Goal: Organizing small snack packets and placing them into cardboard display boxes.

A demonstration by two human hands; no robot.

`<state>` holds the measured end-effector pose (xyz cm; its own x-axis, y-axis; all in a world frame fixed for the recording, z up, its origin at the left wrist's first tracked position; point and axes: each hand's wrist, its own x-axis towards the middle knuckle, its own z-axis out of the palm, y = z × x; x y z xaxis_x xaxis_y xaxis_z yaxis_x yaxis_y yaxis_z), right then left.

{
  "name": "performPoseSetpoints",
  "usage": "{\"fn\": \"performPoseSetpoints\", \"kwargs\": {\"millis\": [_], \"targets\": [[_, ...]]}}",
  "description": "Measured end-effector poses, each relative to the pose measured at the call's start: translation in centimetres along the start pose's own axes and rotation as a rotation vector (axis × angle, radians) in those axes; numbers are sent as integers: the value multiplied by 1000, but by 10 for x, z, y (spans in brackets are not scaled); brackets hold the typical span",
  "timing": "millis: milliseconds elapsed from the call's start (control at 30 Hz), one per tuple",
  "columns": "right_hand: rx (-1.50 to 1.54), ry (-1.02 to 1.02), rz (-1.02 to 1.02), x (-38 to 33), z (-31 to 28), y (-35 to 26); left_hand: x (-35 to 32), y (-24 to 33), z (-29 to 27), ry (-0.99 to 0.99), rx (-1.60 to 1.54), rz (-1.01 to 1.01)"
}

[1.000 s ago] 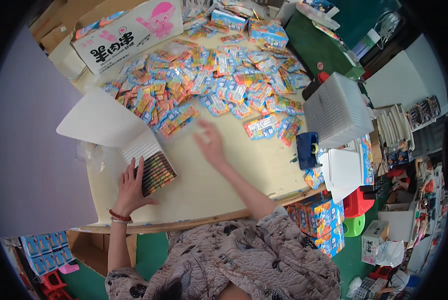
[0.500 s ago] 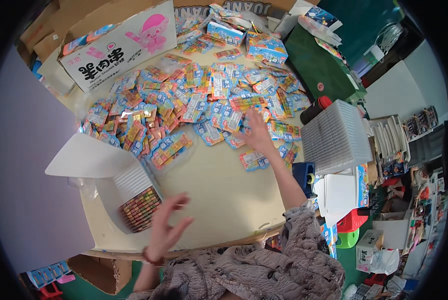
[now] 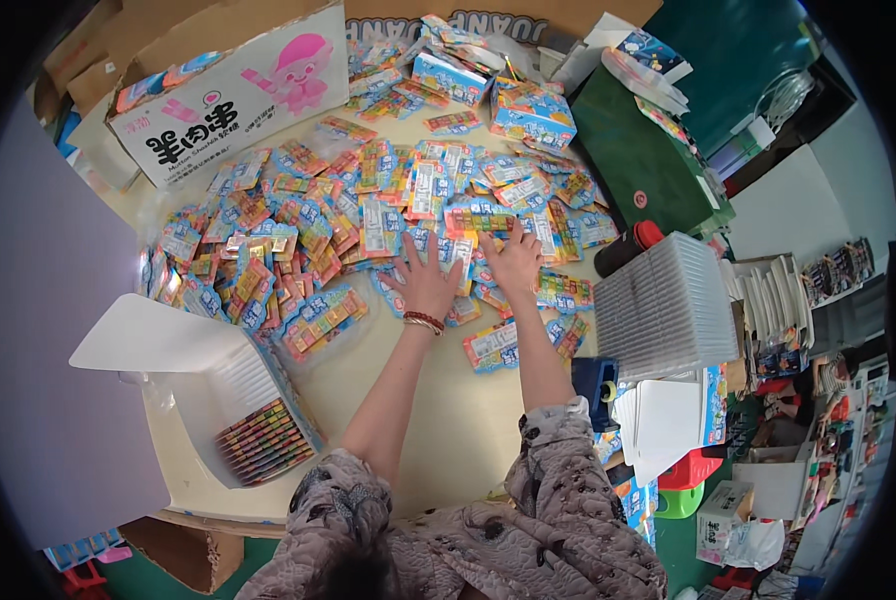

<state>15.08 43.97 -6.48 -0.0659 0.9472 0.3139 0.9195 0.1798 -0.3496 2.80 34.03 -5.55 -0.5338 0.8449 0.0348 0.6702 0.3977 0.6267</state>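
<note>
My left hand (image 3: pixel 430 288), with a red beaded bracelet at the wrist, lies spread on the near edge of a wide heap of colourful candy packets (image 3: pixel 278 240). Just right of it, my right hand (image 3: pixel 514 264) rests on the heap too, its fingers apart and their tips at a yellow-and-red packet (image 3: pixel 483 218). Neither hand grips anything that I can see. At the lower left an open white box (image 3: pixel 213 375) lies with its flap out to the left; rows of packets (image 3: pixel 265 440) stand packed in its near part.
A big printed carton (image 3: pixel 238 100) stands at the back left, with small blue display boxes (image 3: pixel 533 108) at the back. To the right are a green case (image 3: pixel 638 150), a black bottle with a red cap (image 3: pixel 628 250), a stack of clear plastic trays (image 3: pixel 663 305) and a blue tape dispenser (image 3: pixel 595 385).
My left hand has moved from beside the white box, forward and right onto the heap. My right hand has come down onto the packets close by. The whole view has shifted slightly.
</note>
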Motion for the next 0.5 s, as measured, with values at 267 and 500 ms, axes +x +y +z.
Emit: {"fn": "performPoseSetpoints", "kwargs": {"millis": [267, 500], "targets": [[-37, 134, -45, -91, -18, -5, -50, -44, -8, 20, 30, 277], [-46, -59, 0, -154, -94, -15, -110, -67, -48, -73, 74, 426]]}}
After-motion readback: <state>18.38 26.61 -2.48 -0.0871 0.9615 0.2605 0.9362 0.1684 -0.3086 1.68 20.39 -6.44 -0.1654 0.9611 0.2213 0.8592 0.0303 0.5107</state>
